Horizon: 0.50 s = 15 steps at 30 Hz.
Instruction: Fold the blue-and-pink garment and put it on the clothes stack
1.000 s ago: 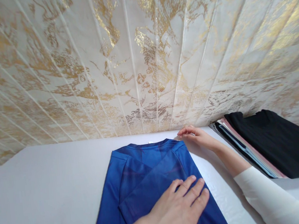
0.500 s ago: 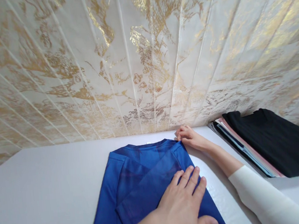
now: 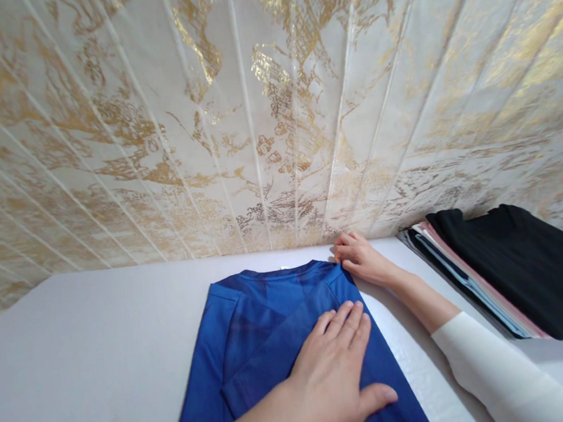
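the blue shirt's (image 3: 274, 332) lower end is cut off by the frame edge, beneath the wrist of the left hand (image 3: 329, 380), whose fingers lie flat and spread on the folded cloth, gripping nothing. the right hand (image 3: 362, 259) has its fingers curled at the shirt's far right corner; whether they pinch it cannot be told. left of those fingertips, a tiny white collar tag (image 3: 282, 266) is unreadable. the shirt lies on a white table (image 3: 85, 352). right of the fingers sits a clothes stack (image 3: 509, 267), black on top, below a cream-and-gold wall (image 3: 151, 117).
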Each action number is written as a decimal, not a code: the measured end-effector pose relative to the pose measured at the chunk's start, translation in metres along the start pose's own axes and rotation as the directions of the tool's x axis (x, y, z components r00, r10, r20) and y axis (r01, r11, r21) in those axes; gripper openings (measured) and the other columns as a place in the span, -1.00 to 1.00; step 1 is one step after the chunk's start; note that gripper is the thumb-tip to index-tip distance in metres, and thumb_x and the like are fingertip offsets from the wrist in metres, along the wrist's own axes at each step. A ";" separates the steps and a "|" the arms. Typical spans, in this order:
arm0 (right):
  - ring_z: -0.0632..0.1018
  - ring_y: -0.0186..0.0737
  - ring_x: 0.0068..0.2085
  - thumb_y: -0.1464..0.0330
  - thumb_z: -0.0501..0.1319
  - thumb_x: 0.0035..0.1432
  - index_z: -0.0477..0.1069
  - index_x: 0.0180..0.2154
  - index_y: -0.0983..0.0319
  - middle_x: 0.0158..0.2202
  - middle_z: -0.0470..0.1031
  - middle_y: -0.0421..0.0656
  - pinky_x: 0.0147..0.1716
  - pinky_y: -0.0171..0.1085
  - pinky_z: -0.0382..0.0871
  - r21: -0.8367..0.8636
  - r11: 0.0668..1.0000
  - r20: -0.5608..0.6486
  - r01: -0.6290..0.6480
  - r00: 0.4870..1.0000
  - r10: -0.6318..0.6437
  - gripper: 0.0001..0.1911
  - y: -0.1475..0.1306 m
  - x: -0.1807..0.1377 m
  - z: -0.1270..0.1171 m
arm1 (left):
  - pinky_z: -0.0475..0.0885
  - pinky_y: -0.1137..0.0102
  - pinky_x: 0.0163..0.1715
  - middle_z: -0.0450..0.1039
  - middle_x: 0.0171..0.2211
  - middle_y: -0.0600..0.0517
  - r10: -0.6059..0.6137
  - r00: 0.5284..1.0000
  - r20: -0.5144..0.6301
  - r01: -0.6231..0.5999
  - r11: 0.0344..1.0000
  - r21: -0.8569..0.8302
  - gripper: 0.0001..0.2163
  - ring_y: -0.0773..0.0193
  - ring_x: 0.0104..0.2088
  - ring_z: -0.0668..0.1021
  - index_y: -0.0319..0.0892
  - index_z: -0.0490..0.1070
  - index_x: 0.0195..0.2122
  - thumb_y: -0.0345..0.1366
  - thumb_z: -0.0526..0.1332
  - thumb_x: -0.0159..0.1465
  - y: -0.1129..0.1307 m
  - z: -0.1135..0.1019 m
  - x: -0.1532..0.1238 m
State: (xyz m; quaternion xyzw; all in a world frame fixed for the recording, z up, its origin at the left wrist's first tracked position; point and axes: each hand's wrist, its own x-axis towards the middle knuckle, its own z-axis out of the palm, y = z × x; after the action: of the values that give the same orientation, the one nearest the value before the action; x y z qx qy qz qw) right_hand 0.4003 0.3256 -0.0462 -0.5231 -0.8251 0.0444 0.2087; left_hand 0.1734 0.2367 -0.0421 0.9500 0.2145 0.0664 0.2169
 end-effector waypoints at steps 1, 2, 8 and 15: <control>0.30 -0.08 -0.18 0.51 0.06 0.01 0.41 -0.42 0.19 -0.24 0.38 -0.10 -0.09 -0.08 0.21 0.004 1.000 0.002 0.000 1.000 0.000 -0.82 0.000 0.000 0.000 | -0.08 0.12 0.28 -0.25 0.36 -0.16 -0.026 1.000 -0.017 0.027 0.999 0.021 -0.26 0.08 0.35 -0.09 -0.28 -0.10 0.35 0.18 -0.08 0.32 -0.004 -0.001 0.001; 0.31 -0.08 -0.18 0.52 0.06 0.01 0.41 -0.42 0.19 -0.25 0.38 -0.10 -0.09 -0.08 0.21 0.006 1.000 0.002 0.001 1.000 -0.001 -0.81 -0.001 -0.001 0.000 | -0.08 0.12 0.28 -0.25 0.36 -0.16 -0.046 0.998 -0.032 0.048 0.998 0.041 -0.26 0.08 0.35 -0.09 -0.29 -0.08 0.34 0.18 -0.08 0.32 -0.008 -0.003 0.001; 0.32 -0.07 -0.19 0.54 0.07 -0.01 0.40 -0.41 0.19 -0.26 0.38 -0.09 -0.10 -0.09 0.22 0.002 1.000 -0.013 -0.007 1.000 0.007 -0.81 0.000 -0.001 0.001 | -0.04 0.08 0.27 -0.20 0.36 -0.16 -0.084 0.994 -0.076 0.092 0.990 0.105 -0.27 0.08 0.34 -0.04 -0.30 -0.04 0.33 0.18 -0.07 0.32 -0.021 -0.010 0.003; 0.39 -0.11 -0.17 0.52 0.01 0.07 0.32 -0.17 0.18 -0.23 0.38 -0.10 -0.12 -0.11 0.28 0.197 0.974 -0.194 -0.114 0.969 0.153 -0.71 -0.029 -0.005 0.006 | -0.07 0.09 0.28 -0.13 0.35 -0.19 -0.090 0.991 -0.103 0.100 0.990 0.096 -0.25 0.07 0.34 -0.03 -0.31 -0.01 0.32 0.18 -0.02 0.29 -0.021 -0.006 0.003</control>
State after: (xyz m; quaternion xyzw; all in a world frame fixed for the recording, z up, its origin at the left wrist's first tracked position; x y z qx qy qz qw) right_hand 0.3757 0.3088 -0.0447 -0.5578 -0.7539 0.0799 0.3378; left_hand 0.1669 0.2574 -0.0456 0.9441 0.2730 0.0920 0.1604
